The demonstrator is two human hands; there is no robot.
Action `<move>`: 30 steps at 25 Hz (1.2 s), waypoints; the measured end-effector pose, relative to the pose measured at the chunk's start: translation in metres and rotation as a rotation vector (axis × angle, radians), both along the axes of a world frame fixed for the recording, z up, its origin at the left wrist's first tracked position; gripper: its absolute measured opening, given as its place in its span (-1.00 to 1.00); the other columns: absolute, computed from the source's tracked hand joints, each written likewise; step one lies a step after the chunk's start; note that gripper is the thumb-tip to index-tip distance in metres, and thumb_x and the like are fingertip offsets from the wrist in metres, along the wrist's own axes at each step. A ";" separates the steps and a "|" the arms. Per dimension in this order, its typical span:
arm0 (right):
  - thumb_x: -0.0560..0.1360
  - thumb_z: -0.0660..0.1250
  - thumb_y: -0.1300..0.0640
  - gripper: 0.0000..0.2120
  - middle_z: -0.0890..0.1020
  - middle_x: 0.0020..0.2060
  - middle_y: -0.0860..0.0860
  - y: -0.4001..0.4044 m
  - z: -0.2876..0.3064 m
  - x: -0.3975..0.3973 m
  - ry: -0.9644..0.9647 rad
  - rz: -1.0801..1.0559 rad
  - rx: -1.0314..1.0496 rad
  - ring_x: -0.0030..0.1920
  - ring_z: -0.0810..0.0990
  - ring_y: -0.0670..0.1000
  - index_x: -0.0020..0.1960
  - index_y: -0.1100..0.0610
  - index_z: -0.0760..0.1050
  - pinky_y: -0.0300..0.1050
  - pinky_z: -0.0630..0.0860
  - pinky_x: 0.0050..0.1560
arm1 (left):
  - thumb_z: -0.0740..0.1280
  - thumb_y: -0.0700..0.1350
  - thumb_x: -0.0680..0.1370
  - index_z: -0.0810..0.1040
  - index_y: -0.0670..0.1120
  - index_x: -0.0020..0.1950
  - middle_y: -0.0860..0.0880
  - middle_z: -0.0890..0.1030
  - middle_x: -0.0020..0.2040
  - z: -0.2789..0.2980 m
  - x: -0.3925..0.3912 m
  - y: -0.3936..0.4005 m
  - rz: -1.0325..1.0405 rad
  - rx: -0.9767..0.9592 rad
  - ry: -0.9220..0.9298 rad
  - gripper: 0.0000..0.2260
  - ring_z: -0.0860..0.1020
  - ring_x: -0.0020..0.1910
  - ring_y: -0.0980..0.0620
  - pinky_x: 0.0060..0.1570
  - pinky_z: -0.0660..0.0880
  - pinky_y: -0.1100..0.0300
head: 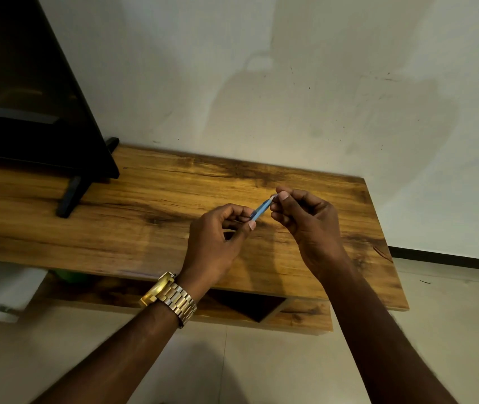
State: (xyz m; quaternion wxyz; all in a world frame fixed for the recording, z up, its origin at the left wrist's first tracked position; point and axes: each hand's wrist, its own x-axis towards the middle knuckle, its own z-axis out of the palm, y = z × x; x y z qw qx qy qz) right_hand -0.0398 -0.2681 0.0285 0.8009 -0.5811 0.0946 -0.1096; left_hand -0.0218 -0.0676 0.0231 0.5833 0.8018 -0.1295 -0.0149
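Floor: pale, smooth tiles (232, 360) fill the nearest part of the view, and both bare forearms reach forward over them.
Wrist: a gold-coloured metal link watch (171, 295) sits on the left wrist.
Left hand (218, 243): its fingers are curled, and thumb and fingertips pinch the lower end of a small slim blue stick-like object (260, 211).
Right hand (308, 225): its fingers are curled too, and thumb and forefinger pinch the upper, paler tip of the same object.
Hands together: the hands are close but do not touch; only the blue piece bridges them.
Blue object: it slants up from left to right between the two hands, held over the right half of the bench. It is too small and blurred to say what it is.
Bench: a brown wood-grain bench (145, 223) with dark streaks runs across the view beneath the hands.
Lower shelf: a board of the same wood (305, 316) shows under the bench top, with something green and blurred (72, 277) at its left.
Screen: a large black flat screen (28, 97) stands on the left of the bench on a black foot (72, 196), well apart from the hands.
Wall: an off-white, scuffed wall (290, 83) rises behind the bench, with a dark skirting strip (451, 259) at lower right.
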 end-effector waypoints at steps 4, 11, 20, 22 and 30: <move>0.55 0.54 0.12 -0.77 0.81 0.03 0.15 -0.005 0.001 0.000 -0.007 0.033 -0.127 0.00 0.79 0.04 0.17 0.17 0.76 -0.09 0.72 0.06 | 0.52 -0.11 0.61 0.72 0.03 0.22 0.17 0.73 0.08 -0.001 0.000 0.001 -0.009 0.028 -0.029 -0.81 0.67 0.08 0.32 -0.02 0.62 0.41; 0.61 0.51 0.20 -0.86 0.81 -0.02 0.16 -0.024 0.005 -0.004 0.027 0.110 -0.331 -0.04 0.76 0.07 0.16 0.19 0.76 -0.04 0.70 0.08 | 0.52 -0.13 0.61 0.73 0.04 0.19 0.17 0.74 0.05 -0.001 -0.001 0.000 -0.030 0.051 -0.037 -0.83 0.68 0.06 0.30 -0.04 0.60 0.44; 0.59 0.52 0.08 -0.76 0.77 -0.03 0.13 -0.029 0.004 -0.004 0.099 0.243 -0.304 -0.07 0.73 0.05 0.14 0.23 0.74 -0.03 0.70 0.04 | 0.53 -0.13 0.60 0.73 0.04 0.19 0.17 0.73 0.02 -0.003 -0.006 -0.005 -0.057 0.083 -0.020 -0.82 0.67 0.06 0.34 -0.05 0.58 0.48; 0.59 0.52 0.07 -0.75 0.77 -0.05 0.13 -0.023 0.003 -0.005 0.100 0.216 -0.243 -0.10 0.72 0.03 0.14 0.23 0.75 -0.07 0.69 0.00 | 0.53 -0.09 0.60 0.73 0.08 0.17 0.18 0.74 0.01 -0.004 -0.006 -0.006 -0.052 0.073 0.004 -0.83 0.68 0.05 0.34 -0.08 0.60 0.44; 0.67 0.46 0.13 -0.86 0.79 -0.10 0.12 0.013 -0.011 -0.007 0.265 0.255 -0.239 -0.06 0.77 0.06 -0.02 0.16 0.71 -0.08 0.70 -0.01 | 0.58 -0.04 0.55 0.72 0.13 0.08 0.24 0.74 -0.07 -0.001 -0.004 -0.013 0.057 0.039 0.003 -0.86 0.70 -0.03 0.38 -0.09 0.63 0.44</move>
